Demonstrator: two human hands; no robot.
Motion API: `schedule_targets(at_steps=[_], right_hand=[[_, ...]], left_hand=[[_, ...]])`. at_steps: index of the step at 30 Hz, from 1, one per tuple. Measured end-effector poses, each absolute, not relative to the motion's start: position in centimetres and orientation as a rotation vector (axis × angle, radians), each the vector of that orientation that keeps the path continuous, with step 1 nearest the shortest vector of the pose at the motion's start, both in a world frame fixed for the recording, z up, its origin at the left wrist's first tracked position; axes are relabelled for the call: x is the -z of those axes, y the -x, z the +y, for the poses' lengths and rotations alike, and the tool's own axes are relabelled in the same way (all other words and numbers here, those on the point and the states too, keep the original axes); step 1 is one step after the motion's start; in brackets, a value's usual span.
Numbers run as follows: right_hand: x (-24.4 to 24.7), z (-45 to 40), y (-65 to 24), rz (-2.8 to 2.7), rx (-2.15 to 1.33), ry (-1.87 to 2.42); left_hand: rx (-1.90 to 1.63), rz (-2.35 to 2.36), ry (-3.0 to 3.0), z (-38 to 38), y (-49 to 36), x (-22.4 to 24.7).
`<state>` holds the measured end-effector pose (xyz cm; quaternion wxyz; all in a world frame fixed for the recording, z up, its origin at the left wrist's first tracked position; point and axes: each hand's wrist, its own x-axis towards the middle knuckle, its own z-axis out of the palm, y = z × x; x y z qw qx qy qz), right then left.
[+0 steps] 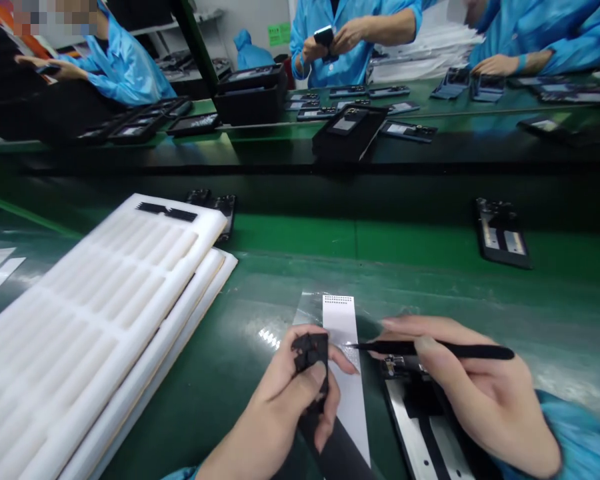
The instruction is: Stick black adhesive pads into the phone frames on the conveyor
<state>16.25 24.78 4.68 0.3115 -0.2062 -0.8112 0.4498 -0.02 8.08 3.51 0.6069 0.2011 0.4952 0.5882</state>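
Note:
My left hand (290,393) is closed around a small black phone part (311,360), thumb pressed on its face; its exact kind I cannot make out. Between the fingers of my right hand (480,393) lies a pair of black tweezers (435,348), its tip pointing left toward the part and apart from it. Below and between both hands runs a white strip (347,387) with rows of tiny dark dots at its top end. Under my right hand rests an opened phone (405,427), partly hidden by the hand. A dark band (337,447) shows below my left hand.
White foam trays (105,280) are stacked at the left, the top one bearing black strips (166,211). Another opened phone (504,233) lies at the right under a raised shelf (260,157). Phones and a black box (350,130) stand on it. Several people in blue work beyond.

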Motion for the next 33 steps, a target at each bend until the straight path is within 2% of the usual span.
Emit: schedule_targets(at_steps=[10,29,33], right_hand=[[-4.1,23.2,-15.8,-2.134,-1.366,0.513],[-3.5,23.0,-16.3,-2.227,-1.332,0.286],[-3.9,24.2,-16.4,-2.218,-1.344,0.389]], left_hand=[[-1.259,0.943,-0.44,7.7,0.2,-3.9],[-1.264,0.956,-0.442,7.8,0.2,-3.7],[-1.288,1.038,-0.436,7.9,0.2,-3.7]])
